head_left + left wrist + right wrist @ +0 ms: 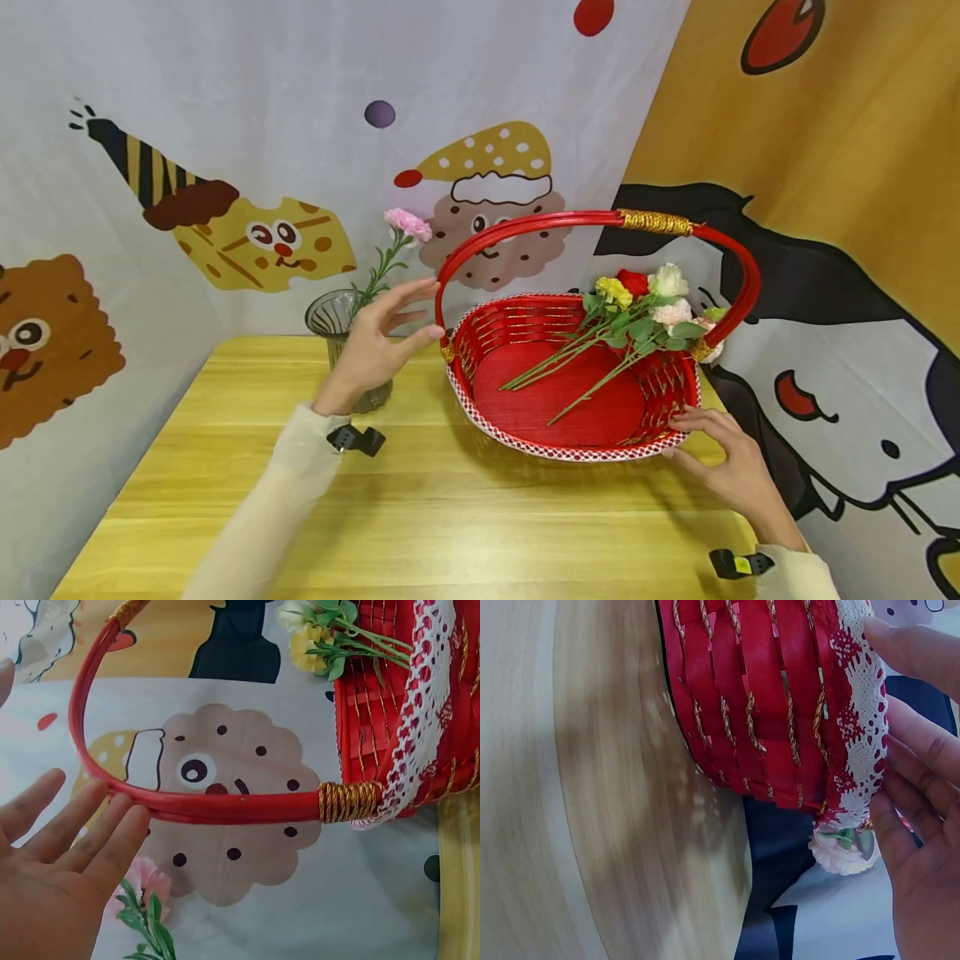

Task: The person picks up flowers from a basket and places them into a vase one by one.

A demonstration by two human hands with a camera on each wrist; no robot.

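A red woven basket (558, 433) with a white lace rim stands on the table, its tall red handle (525, 223) arching over it. My left hand (378, 342) is at the handle's left side, fingers straight; in the left wrist view the fingertips (139, 817) are right at the handle. At the basket's front right, my right hand (731, 462) grips the rim, with fingers inside and thumb outside; the lace rim (862, 742) lies between them. Several artificial flowers (630, 317), red, yellow, white and pale pink, lie in the basket, their heads over the far right rim.
Behind my left hand a ribbed glass vase (326, 315) holds one pink carnation (408, 223). The wooden table (450, 525) meets a cartoon-printed cloth (285, 125) at the back and on the right.
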